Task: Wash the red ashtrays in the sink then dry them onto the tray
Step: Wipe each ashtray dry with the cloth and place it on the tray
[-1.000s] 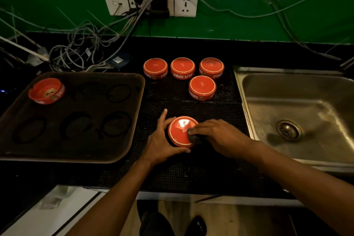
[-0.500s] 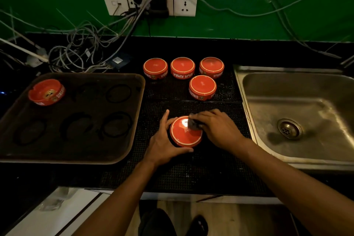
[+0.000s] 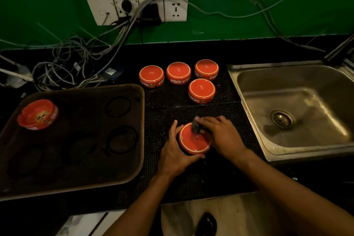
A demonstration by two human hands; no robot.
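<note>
Now the left hand (image 3: 175, 156) holds an upside-down red ashtray (image 3: 193, 141) on the black mat (image 3: 191, 176). The right hand (image 3: 220, 134) pinches a dark cloth (image 3: 195, 126) and seems to wipe it dry. Next, it probably goes on the tray (image 3: 86, 159).

White lettering runs round the sides of the upturned red ashtrays, upside down from here. Middle back ashtray (image 3: 178, 73): "RAJA RIMBA", first letter partly hidden. Front ashtray of the group (image 3: 201, 91): "SINGA…", cut off by the curve. Left back ashtray (image 3: 151, 77): "SING…". Ashtray on the tray (image 3: 38, 114): side text too blurred to read.
</note>
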